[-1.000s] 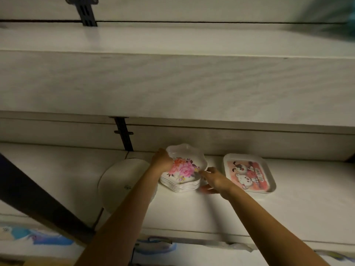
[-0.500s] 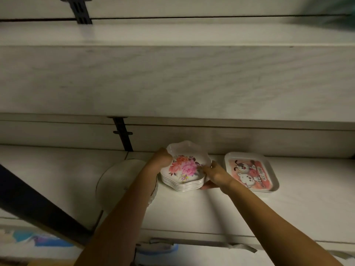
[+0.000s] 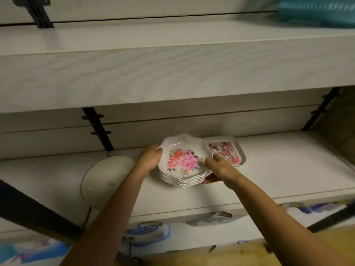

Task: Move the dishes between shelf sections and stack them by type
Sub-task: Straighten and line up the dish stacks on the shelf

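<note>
Both hands grip a stack of flower-printed dishes (image 3: 184, 166) on the middle shelf (image 3: 269, 169): the left hand (image 3: 150, 158) clasps its left rim, the right hand (image 3: 219, 168) its right edge. A cartoon tray (image 3: 230, 150) sits just right; a round plate (image 3: 103, 175) lies left.

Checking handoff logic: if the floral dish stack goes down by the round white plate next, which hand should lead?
Left. The left hand grips the floral dish stack on the side facing the round white plate. The right hand supports the far side, beside the cartoon tray.
</note>
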`<state>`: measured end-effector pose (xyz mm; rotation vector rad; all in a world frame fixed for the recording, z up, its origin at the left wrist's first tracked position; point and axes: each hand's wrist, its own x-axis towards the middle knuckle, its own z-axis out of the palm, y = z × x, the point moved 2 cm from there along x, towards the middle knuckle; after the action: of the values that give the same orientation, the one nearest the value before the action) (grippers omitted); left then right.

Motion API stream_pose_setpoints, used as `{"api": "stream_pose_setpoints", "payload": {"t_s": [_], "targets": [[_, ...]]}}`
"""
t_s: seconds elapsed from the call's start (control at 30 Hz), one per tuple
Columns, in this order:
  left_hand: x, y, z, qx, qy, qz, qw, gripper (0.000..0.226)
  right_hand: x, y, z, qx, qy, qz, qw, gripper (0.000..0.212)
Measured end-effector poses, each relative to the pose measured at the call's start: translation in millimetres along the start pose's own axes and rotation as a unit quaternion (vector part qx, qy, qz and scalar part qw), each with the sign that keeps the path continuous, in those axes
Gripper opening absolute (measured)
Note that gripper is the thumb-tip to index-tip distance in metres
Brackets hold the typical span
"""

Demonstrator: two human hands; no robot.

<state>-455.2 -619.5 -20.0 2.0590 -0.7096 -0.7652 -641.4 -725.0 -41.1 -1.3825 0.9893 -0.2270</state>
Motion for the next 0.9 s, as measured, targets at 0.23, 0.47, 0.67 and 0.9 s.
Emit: {"api": "stream_pose_setpoints", "payload": {"t_s": [0.23,0.47,0.67,0.9], "targets": [[-23,36,59,-0.017,-0.011,0.045,0.999,0.033,-28,14,-74,0.000,0.024,-0.008,1.000,0.036],[-31,80,149,-0.014,0.009,0.059,0.998,0.040,-33,27,-176,-0.019,0.039,-0.007,0.999,0.035],[-47,110,241,-0.047,0.045,0.040,0.997,0.030,-38,43,-267,-0.024,0.023,0.011,0.999,0.034],[-42,119,316,-0.099,0.043,-0.014,0.994,0.023,-22,66,-331,-0.038,0.051,0.044,0.997,0.028]]}}
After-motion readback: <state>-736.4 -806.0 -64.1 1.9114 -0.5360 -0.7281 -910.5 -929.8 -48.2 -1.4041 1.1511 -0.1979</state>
